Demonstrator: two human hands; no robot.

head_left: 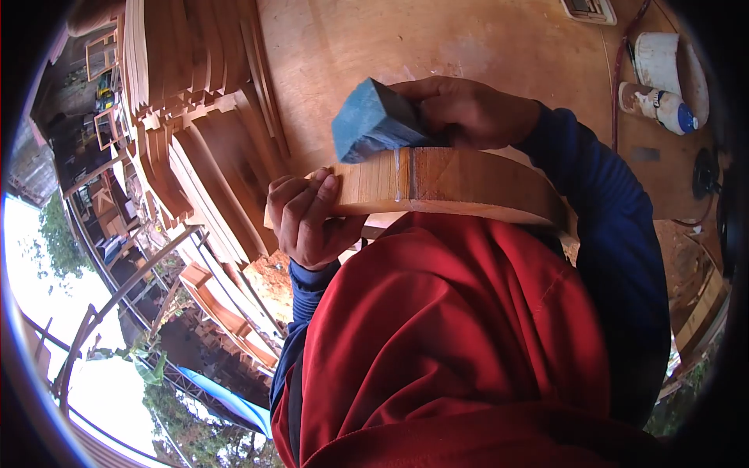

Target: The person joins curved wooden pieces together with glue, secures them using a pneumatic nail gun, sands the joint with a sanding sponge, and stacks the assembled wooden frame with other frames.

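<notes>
A thick, curved wooden piece (460,181) lies across the near side of the workbench, close against the red cloth over my body. My left hand (308,222) grips its left end, fingers curled over the top edge. A pale vertical line like a joint runs down its face near the middle. My right hand (472,113) is closed around a blue sanding block (370,121), which rests tilted on the upper edge of the wood. The fingertips of my right hand are partly hidden behind the block.
Stacks of curved wooden boards (211,156) stand at the left of the plywood workbench top (335,47). On the right are a stained bottle with a blue cap (655,109), a white container (657,58) and a dark red hose (616,93).
</notes>
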